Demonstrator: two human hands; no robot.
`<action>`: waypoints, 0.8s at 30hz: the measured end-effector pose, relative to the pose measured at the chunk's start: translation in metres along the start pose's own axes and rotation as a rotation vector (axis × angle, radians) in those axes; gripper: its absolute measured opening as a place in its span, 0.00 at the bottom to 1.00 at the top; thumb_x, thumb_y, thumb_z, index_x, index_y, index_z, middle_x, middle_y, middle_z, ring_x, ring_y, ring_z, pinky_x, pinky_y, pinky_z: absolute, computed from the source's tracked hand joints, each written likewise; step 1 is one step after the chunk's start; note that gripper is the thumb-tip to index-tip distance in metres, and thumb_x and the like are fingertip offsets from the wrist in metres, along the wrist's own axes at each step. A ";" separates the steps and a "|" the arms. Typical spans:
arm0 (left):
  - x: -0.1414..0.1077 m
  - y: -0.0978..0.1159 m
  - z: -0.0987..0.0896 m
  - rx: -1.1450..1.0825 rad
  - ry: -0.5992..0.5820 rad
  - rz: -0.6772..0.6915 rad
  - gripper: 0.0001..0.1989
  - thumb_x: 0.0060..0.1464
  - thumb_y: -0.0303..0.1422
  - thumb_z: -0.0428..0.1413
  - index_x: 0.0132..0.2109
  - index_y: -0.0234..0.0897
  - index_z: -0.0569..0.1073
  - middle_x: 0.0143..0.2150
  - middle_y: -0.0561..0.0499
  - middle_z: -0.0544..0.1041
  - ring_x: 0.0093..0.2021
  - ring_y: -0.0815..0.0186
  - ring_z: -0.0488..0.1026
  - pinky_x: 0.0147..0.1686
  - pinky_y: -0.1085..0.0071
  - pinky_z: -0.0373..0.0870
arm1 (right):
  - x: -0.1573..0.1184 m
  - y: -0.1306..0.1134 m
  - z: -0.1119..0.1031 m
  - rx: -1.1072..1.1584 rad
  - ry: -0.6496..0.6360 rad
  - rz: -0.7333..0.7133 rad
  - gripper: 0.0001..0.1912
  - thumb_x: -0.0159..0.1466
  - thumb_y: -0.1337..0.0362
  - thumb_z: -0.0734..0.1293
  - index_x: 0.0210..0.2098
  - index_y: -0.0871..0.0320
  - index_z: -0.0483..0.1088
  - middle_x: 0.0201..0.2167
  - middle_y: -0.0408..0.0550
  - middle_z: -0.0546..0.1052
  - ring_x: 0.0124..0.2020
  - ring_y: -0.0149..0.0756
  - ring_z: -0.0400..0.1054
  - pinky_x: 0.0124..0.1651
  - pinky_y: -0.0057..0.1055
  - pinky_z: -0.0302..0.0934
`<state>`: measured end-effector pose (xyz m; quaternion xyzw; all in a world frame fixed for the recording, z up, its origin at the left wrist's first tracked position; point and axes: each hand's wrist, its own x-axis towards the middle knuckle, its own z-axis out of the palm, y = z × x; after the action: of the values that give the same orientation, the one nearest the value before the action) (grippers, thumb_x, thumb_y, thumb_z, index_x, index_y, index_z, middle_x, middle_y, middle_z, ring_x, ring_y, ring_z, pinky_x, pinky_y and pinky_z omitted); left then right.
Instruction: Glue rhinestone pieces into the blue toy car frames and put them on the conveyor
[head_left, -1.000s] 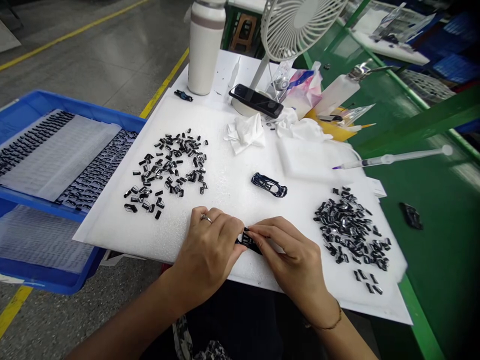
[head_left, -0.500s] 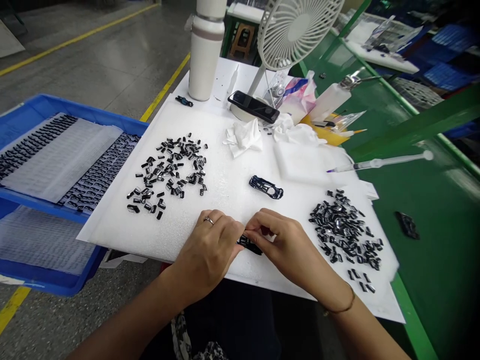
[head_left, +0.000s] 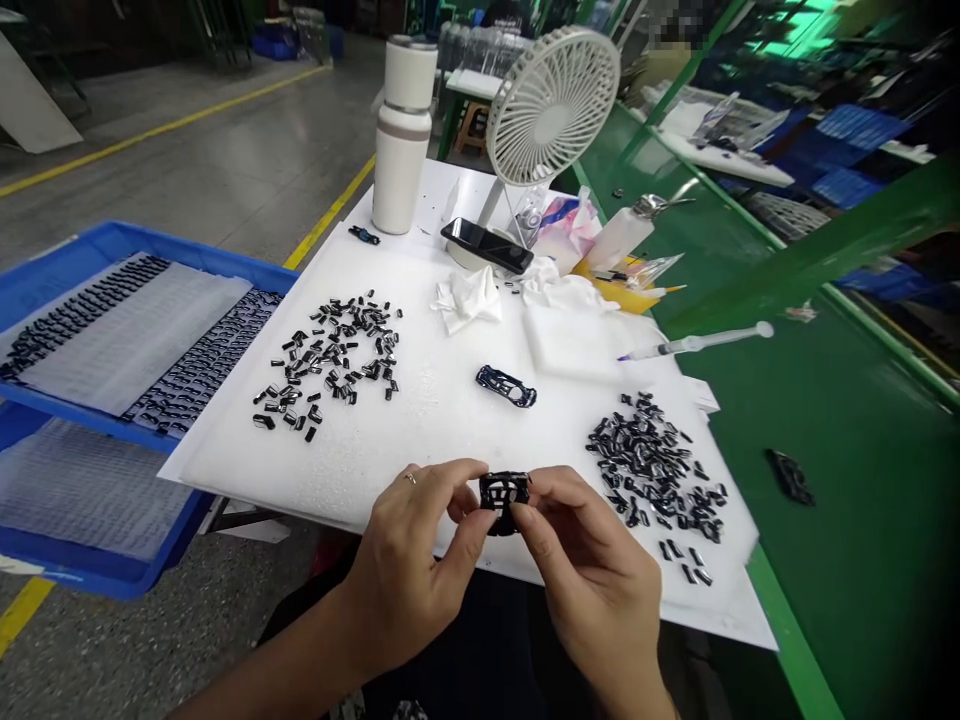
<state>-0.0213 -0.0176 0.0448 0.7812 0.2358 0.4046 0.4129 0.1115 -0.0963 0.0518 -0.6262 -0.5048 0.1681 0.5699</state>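
Note:
Between my two hands I hold a small black toy car body (head_left: 502,500), tipped up so that its openings face me. My left hand (head_left: 424,545) pinches its left side between thumb and fingers. The right side is gripped by the thumb and forefinger of my right hand (head_left: 585,545). Just beyond, a dark toy car body (head_left: 506,386) lies on the white foam sheet (head_left: 442,430). Small glossy black parts (head_left: 337,350) are spread to the left, and a denser pile of black parts (head_left: 652,455) sits on the right.
A white fan (head_left: 551,110), a phone (head_left: 487,245) and a white bottle (head_left: 403,150) stand at the back. Crumpled tissue (head_left: 466,298) and a syringe (head_left: 697,342) lie nearer. Blue trays (head_left: 142,430) with rows of black parts are at left; another black piece (head_left: 790,476) rests on the green surface.
My hands have turned the black car body upright, so more of it shows, and they have spread to its two sides. The whole view has tilted upward a little.

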 end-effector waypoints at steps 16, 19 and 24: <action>-0.005 0.018 0.006 0.279 0.072 0.394 0.13 0.58 0.17 0.50 0.50 0.25 0.67 0.31 0.45 0.75 0.31 0.64 0.71 0.32 0.65 0.67 | -0.021 -0.007 -0.009 0.007 0.041 -0.137 0.16 0.62 0.77 0.63 0.47 0.54 0.68 0.36 0.49 0.72 0.40 0.35 0.67 0.37 0.30 0.67; -0.008 0.018 0.002 0.294 0.078 0.434 0.14 0.57 0.17 0.52 0.51 0.26 0.67 0.32 0.46 0.76 0.32 0.66 0.72 0.32 0.66 0.67 | -0.023 -0.009 -0.011 -0.030 0.047 -0.236 0.20 0.60 0.81 0.63 0.48 0.56 0.69 0.35 0.50 0.72 0.38 0.36 0.68 0.36 0.34 0.66; -0.016 0.020 -0.006 0.430 0.093 0.601 0.09 0.57 0.19 0.53 0.46 0.28 0.69 0.37 0.42 0.79 0.37 0.62 0.76 0.38 0.59 0.67 | -0.028 -0.017 -0.014 -0.064 0.076 -0.377 0.26 0.57 0.84 0.61 0.50 0.56 0.64 0.37 0.52 0.72 0.38 0.38 0.69 0.35 0.37 0.68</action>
<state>-0.0344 -0.0371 0.0564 0.8651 0.0942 0.4842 0.0911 0.1031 -0.1291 0.0604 -0.5443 -0.5962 0.0187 0.5899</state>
